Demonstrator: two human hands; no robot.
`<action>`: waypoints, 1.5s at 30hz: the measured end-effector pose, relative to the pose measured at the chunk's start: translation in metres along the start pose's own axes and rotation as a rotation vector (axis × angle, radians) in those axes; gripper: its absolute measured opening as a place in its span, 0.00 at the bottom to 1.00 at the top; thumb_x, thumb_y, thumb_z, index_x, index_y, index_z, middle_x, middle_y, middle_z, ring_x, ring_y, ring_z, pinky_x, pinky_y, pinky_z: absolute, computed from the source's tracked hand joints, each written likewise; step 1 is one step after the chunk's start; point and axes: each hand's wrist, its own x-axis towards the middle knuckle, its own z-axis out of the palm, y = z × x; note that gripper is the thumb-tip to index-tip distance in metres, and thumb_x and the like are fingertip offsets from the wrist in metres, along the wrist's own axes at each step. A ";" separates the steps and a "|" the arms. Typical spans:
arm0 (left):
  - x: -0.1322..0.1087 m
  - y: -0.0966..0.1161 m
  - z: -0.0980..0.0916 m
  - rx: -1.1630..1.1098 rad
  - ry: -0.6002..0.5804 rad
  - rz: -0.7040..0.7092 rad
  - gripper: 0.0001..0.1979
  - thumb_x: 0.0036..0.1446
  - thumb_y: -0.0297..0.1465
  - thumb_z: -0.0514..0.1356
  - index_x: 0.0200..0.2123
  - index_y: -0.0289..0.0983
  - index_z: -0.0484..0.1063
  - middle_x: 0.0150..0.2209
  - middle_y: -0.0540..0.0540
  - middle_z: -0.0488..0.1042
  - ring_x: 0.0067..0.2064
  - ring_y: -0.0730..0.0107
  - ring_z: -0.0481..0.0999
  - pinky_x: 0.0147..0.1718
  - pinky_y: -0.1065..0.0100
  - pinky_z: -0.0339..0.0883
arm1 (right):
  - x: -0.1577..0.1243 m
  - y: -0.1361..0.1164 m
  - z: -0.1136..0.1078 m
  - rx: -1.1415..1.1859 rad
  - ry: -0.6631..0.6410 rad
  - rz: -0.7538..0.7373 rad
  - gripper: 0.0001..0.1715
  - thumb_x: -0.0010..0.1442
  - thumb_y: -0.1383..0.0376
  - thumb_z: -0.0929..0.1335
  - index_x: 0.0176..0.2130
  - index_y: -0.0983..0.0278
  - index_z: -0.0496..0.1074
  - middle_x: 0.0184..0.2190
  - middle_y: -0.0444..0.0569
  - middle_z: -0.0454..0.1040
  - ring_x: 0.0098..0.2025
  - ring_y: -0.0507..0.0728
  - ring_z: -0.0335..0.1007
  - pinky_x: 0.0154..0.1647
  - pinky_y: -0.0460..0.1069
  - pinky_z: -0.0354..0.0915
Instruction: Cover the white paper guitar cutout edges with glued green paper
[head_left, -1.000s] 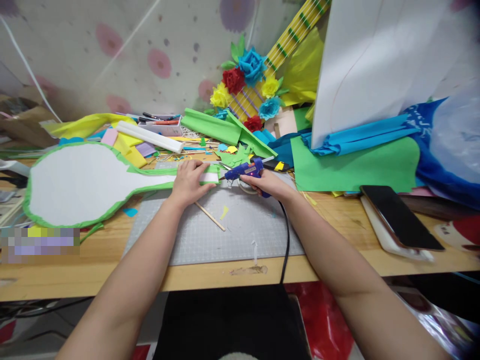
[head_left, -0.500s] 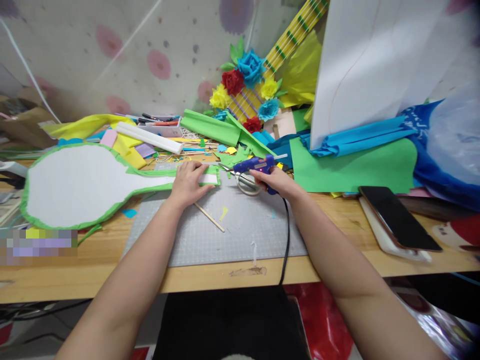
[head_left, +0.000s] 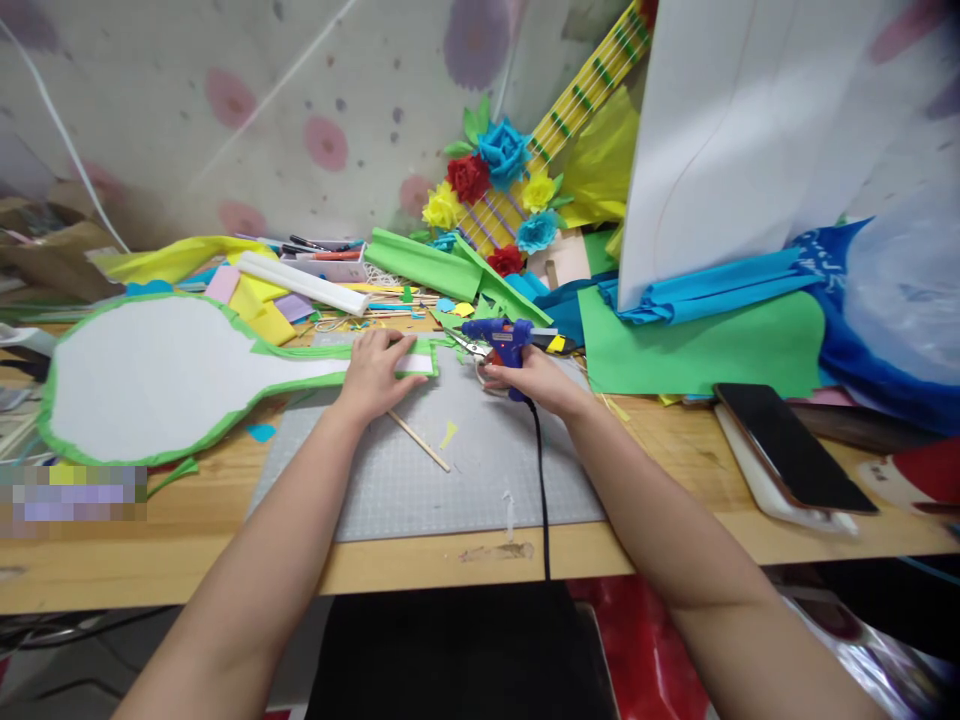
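A white guitar-shaped foam cutout edged in green paper (head_left: 150,370) lies on the wooden table (head_left: 675,450). My left hand (head_left: 375,370) presses flat on the narrow neck end of it, fingers spread on the green edge. My right hand (head_left: 529,378) grips a blue hot glue gun (head_left: 504,338), nozzle pointing left, just right of the neck end; its black cord (head_left: 541,480) runs toward me over a grey cutting mat (head_left: 450,470). Scissors (head_left: 472,350) lie under the gun.
A thin wooden stick (head_left: 420,441) lies on the mat. Green, blue and yellow paper (head_left: 697,340) piles up behind, with a flower-decorated yellow guitar model (head_left: 510,190) and a large white sheet (head_left: 750,130). A phone (head_left: 795,445) rests at the right.
My right hand drew the glue gun away from the neck end to the right, then set it more upright near the scissors. The left hand stayed pressing on the neck.
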 end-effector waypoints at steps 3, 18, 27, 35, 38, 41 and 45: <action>0.000 0.002 0.000 -0.017 -0.015 0.030 0.27 0.49 0.44 0.62 0.52 0.40 0.67 0.47 0.40 0.67 0.50 0.54 0.63 0.50 0.55 0.56 | 0.001 -0.001 0.003 -0.085 0.055 -0.019 0.15 0.45 0.63 0.73 0.33 0.64 0.67 0.32 0.46 0.72 0.31 0.53 0.72 0.35 0.51 0.74; -0.001 0.008 0.010 -0.023 -0.046 0.084 0.28 0.49 0.43 0.62 0.52 0.39 0.66 0.47 0.40 0.67 0.49 0.54 0.64 0.49 0.56 0.56 | -0.001 0.030 -0.090 -0.538 0.314 -0.019 0.20 0.42 0.54 0.73 0.34 0.65 0.74 0.31 0.49 0.75 0.34 0.58 0.70 0.36 0.52 0.66; -0.001 0.008 0.011 -0.017 -0.032 0.099 0.28 0.49 0.43 0.62 0.52 0.38 0.67 0.46 0.40 0.68 0.49 0.55 0.64 0.48 0.57 0.57 | -0.001 0.039 -0.091 -0.502 0.427 0.086 0.26 0.41 0.52 0.72 0.36 0.66 0.75 0.35 0.53 0.77 0.37 0.61 0.73 0.38 0.53 0.66; -0.001 0.008 0.011 -0.030 -0.014 0.117 0.28 0.49 0.43 0.62 0.52 0.36 0.67 0.46 0.40 0.68 0.48 0.55 0.65 0.47 0.57 0.58 | -0.008 0.028 -0.089 -0.707 0.401 0.130 0.21 0.40 0.52 0.72 0.30 0.64 0.73 0.31 0.51 0.76 0.35 0.60 0.71 0.33 0.51 0.64; -0.001 0.008 0.010 -0.033 -0.013 0.104 0.28 0.49 0.43 0.62 0.52 0.37 0.67 0.46 0.40 0.68 0.49 0.55 0.64 0.48 0.56 0.58 | -0.015 0.021 -0.096 -0.760 0.298 0.083 0.21 0.40 0.52 0.73 0.30 0.63 0.72 0.29 0.49 0.75 0.32 0.58 0.70 0.30 0.49 0.63; -0.001 0.007 0.009 -0.032 0.006 0.091 0.28 0.49 0.44 0.62 0.52 0.37 0.67 0.47 0.39 0.68 0.49 0.54 0.64 0.49 0.56 0.58 | -0.027 0.006 -0.107 -0.978 0.232 0.186 0.20 0.38 0.51 0.74 0.25 0.62 0.69 0.22 0.47 0.71 0.25 0.56 0.66 0.24 0.49 0.58; 0.000 0.007 0.007 -0.014 0.021 0.096 0.29 0.50 0.44 0.62 0.52 0.35 0.67 0.47 0.39 0.68 0.49 0.54 0.65 0.48 0.56 0.58 | -0.039 -0.018 -0.095 -1.017 -0.092 0.178 0.18 0.44 0.53 0.72 0.19 0.62 0.65 0.16 0.44 0.66 0.20 0.52 0.60 0.21 0.48 0.54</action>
